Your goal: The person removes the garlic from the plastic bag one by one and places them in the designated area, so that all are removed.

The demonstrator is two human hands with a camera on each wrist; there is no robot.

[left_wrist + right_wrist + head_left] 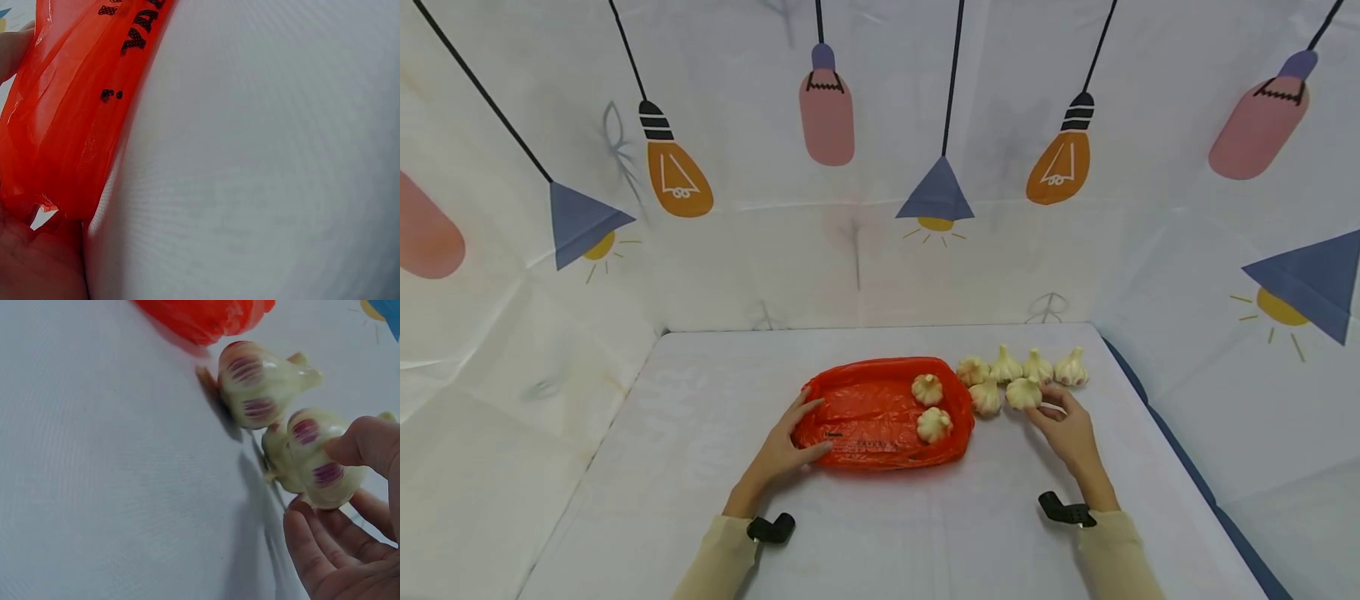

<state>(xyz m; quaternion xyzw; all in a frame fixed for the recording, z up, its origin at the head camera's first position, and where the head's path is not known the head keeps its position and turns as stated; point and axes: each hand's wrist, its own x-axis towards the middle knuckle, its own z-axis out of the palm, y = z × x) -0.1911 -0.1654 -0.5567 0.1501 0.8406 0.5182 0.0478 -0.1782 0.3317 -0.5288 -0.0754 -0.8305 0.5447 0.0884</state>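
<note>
A red plastic bag (865,408) with black print lies spread wide like a shallow tray. Two garlic bulbs sit at its right end, one garlic bulb (927,389) behind the other garlic bulb (934,425). My left hand (792,437) holds the bag's left end, thumb along the front and fingers at the rim behind. To the right of the bag, my right hand (1063,421) pinches a garlic bulb (325,459) between thumb and fingers. Purple streaks mark its pale skin. Beside it stands another garlic bulb (256,387), close to the bag.
Several more garlic bulbs (1006,365) stand in a group behind and beside the right hand. A white cloth covers the table (700,400). Behind it and at the sides rise white sheets (865,267) printed with lamps.
</note>
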